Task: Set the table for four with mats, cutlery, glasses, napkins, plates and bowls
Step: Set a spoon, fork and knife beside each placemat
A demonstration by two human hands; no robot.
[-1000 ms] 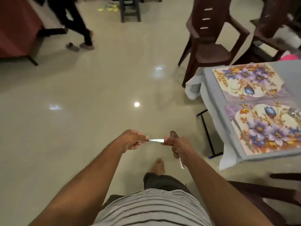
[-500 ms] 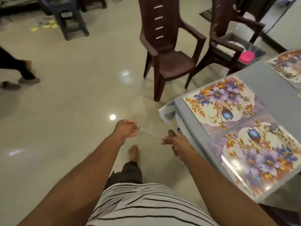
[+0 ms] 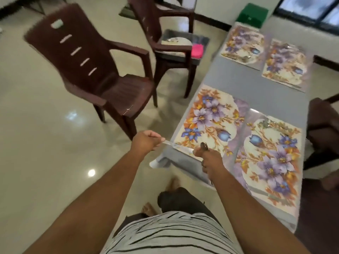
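Gripping a knife [image 3: 178,146] between both fisted hands: left [image 3: 145,142], right [image 3: 211,159].

Silver knife [image 3: 178,146] held level betw. both hands, over corner of floral mat [image 3: 207,123].

A home dining room: a table [image 3: 244,83] in grey cloth with floral mats [image 3: 207,120], brown plastic chairs [image 3: 95,76] on a glossy tiled floor [image 3: 36,143], and a window [image 3: 310,8].

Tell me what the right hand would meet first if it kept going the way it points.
Probably the near-left floral placemat on the table: the right hand, gripping cutlery, sits at its near edge. Depth is unclear.
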